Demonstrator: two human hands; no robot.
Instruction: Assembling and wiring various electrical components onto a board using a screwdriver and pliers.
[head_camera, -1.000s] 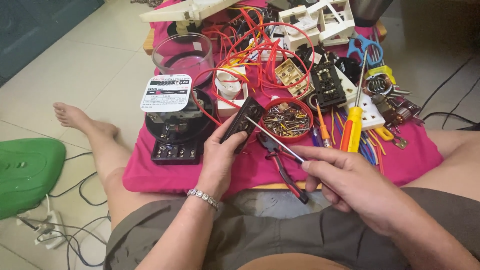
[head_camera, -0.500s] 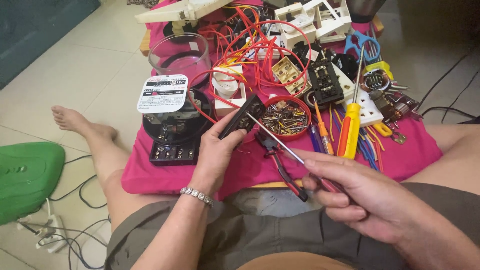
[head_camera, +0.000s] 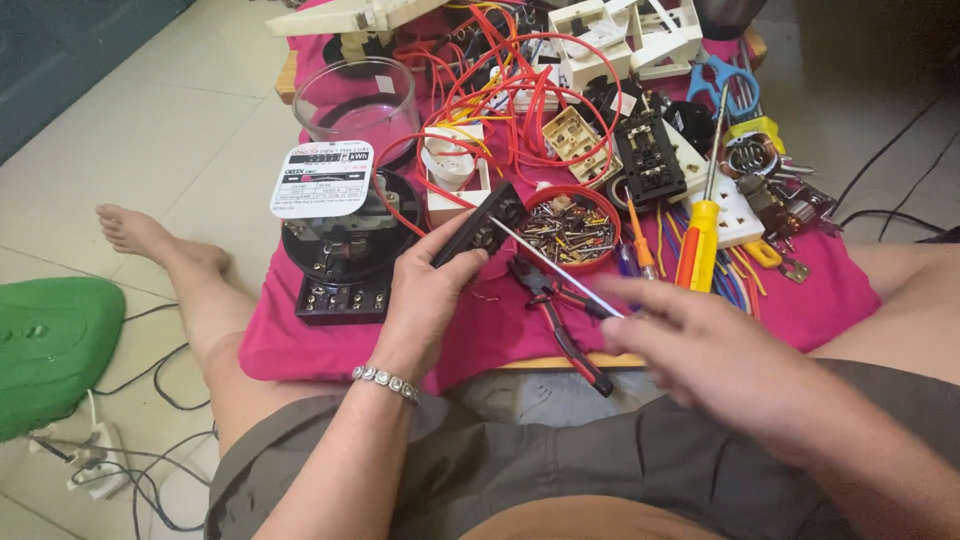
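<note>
My left hand (head_camera: 425, 300) grips a small black electrical part (head_camera: 483, 222) and holds it tilted above a pink cloth (head_camera: 500, 320). My right hand (head_camera: 700, 345), blurred, holds a thin screwdriver (head_camera: 550, 265) whose metal tip touches the black part. Just behind the tip sits a round red dish of screws (head_camera: 567, 226). Red-handled pliers (head_camera: 560, 320) lie on the cloth under the shaft. A black electricity meter (head_camera: 340, 240) with a white face plate stands left of my left hand.
Red wires (head_camera: 500, 90), white and black sockets (head_camera: 650, 155), a yellow-and-red screwdriver (head_camera: 700, 235), blue scissors (head_camera: 722, 80) and a clear glass cover (head_camera: 350, 100) crowd the cloth. A green object (head_camera: 50, 340) and a white power strip (head_camera: 95, 470) lie on the tiled floor at left.
My right hand has shifted slightly and is blurred with motion; the screwdriver tip stays on the black part. My left hand keeps its grip.
</note>
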